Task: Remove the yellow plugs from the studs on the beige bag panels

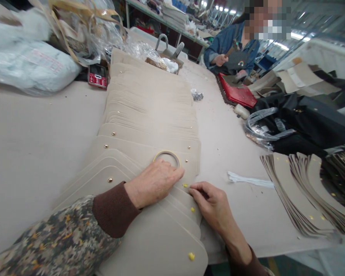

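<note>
My left hand (153, 182) is closed around the near side of a narrow roll of yellow-edged tape (167, 152), above a long overlapping row of beige panels (149, 96). The panels look like flat leather pieces with rounded corners, and several carry small metal studs (110, 180). At their right edge, my right hand (211, 203) has thumb and forefinger pinched together beside a small yellow piece (185, 185); what sits between the fingertips is hidden. More yellow bits, one of them (191, 256) on the nearest panel, lie along that same edge.
To the right are stacks of curved beige strips (281, 172), a white zipper-like strip (250, 179) and a black bag (304, 119). A red phone (97, 76) and a white plastic bundle (31, 61) lie at left. Across the table a person (232, 46) works beside a red piece (238, 92).
</note>
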